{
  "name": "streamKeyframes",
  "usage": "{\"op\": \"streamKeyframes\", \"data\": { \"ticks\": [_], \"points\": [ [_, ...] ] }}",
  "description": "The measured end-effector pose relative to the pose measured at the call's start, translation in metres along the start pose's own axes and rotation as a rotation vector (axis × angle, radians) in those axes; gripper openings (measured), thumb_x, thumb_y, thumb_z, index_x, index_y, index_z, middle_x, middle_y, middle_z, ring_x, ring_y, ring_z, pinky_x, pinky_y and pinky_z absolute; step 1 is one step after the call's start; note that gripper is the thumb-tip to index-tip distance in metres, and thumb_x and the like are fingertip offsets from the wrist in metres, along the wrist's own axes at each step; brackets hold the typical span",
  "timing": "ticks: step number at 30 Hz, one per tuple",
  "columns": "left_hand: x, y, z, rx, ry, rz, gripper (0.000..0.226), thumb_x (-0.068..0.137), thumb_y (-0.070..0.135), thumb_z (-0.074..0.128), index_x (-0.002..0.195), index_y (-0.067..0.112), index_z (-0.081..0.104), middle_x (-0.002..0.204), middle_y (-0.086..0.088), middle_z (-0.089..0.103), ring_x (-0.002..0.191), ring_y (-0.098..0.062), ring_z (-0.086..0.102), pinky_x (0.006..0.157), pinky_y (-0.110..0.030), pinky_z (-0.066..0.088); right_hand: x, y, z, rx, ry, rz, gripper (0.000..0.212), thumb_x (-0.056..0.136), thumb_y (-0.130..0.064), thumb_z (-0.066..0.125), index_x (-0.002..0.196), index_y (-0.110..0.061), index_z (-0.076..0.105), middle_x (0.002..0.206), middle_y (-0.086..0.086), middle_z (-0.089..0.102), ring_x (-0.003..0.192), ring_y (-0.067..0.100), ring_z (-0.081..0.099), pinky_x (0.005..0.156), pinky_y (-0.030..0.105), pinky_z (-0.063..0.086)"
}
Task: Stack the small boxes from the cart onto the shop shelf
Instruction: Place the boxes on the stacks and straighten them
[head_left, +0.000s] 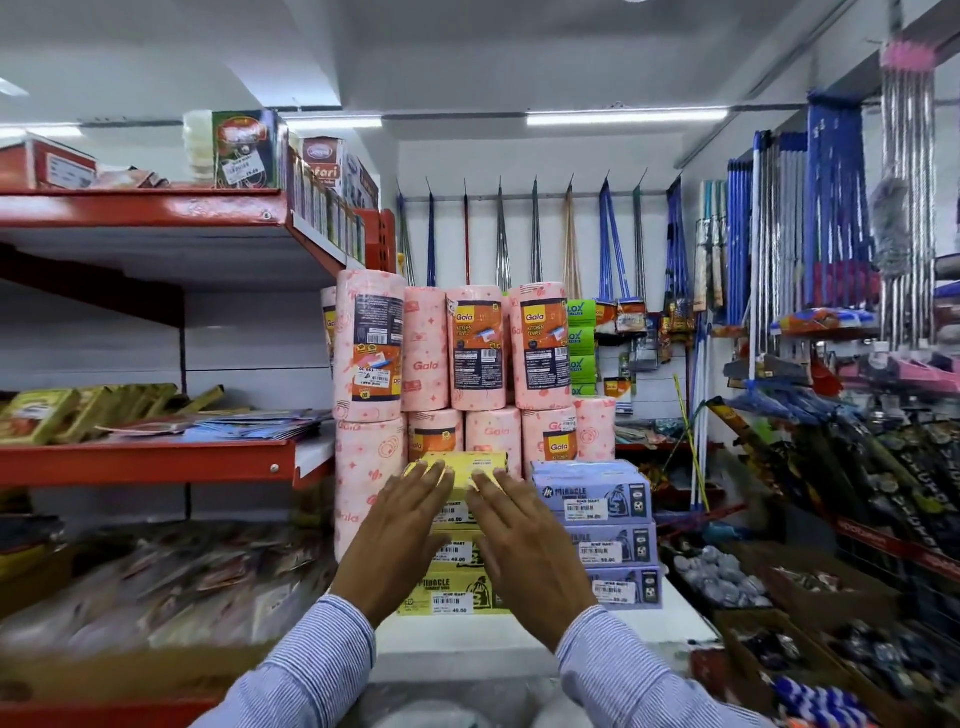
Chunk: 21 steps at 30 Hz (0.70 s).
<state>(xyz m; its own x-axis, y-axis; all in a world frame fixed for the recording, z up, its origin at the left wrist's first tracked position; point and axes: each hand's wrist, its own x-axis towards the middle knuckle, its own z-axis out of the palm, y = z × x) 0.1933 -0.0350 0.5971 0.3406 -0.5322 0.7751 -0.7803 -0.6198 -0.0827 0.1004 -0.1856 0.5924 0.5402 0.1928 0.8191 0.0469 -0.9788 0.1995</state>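
Note:
A stack of three yellow boxes (457, 597) stands on the white shelf (670, 618) straight ahead. The top yellow box (465, 461) lies under my fingertips. My left hand (402, 535) and my right hand (527, 545) are flat with fingers spread, pressed against the front of the stack, holding nothing. To the right of it stands a stack of three lilac boxes (605, 535). The cart is out of view.
Pink kitchen towel rolls (467, 358) are piled behind the boxes. Red shelves (145, 457) with packets run along the left. Mops and brooms (810, 228) hang at the back and right. Bins of goods (779, 587) sit low on the right.

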Motion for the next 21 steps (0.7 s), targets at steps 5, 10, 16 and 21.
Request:
{"op": "streamKeyframes", "data": {
  "ticks": [5,10,16,21],
  "points": [
    [-0.012,-0.010,0.017,0.110,0.013,0.012,0.072,0.083,0.032,0.073,0.144,0.014,0.039,0.154,-0.011,0.037,0.144,-0.029,0.030,0.118,-0.050,0.024,0.013,-0.009,0.030,-0.003,-0.078,0.096,0.069,0.087,-0.023,0.069,0.145,-0.011,0.033,0.153,0.012,0.036,0.142,0.029,0.029,0.113,0.043,0.017],
    [-0.013,-0.023,0.028,0.132,-0.011,0.044,0.074,0.086,0.029,0.072,0.146,0.012,0.033,0.156,-0.011,0.030,0.145,-0.028,0.025,0.119,-0.049,0.023,0.014,-0.006,0.041,-0.015,-0.107,0.125,0.076,0.083,-0.025,0.073,0.146,-0.010,0.033,0.152,0.012,0.037,0.141,0.030,0.030,0.111,0.044,0.016],
    [-0.014,-0.032,0.033,0.050,-0.011,0.069,0.074,0.089,0.020,0.068,0.149,0.014,0.025,0.158,-0.010,0.025,0.148,-0.025,0.018,0.120,-0.036,0.003,0.015,-0.004,0.047,0.019,-0.110,0.127,0.075,0.085,-0.022,0.072,0.147,-0.013,0.030,0.152,0.010,0.037,0.141,0.029,0.030,0.111,0.040,0.013],
    [-0.014,-0.034,0.036,0.027,-0.017,0.059,0.076,0.087,0.017,0.070,0.149,0.015,0.026,0.158,-0.009,0.025,0.147,-0.023,0.017,0.123,-0.041,0.012,0.015,-0.004,0.048,0.015,-0.121,0.125,0.076,0.085,-0.022,0.072,0.147,-0.013,0.029,0.153,0.009,0.036,0.142,0.027,0.028,0.112,0.037,0.011]
  ]
}}
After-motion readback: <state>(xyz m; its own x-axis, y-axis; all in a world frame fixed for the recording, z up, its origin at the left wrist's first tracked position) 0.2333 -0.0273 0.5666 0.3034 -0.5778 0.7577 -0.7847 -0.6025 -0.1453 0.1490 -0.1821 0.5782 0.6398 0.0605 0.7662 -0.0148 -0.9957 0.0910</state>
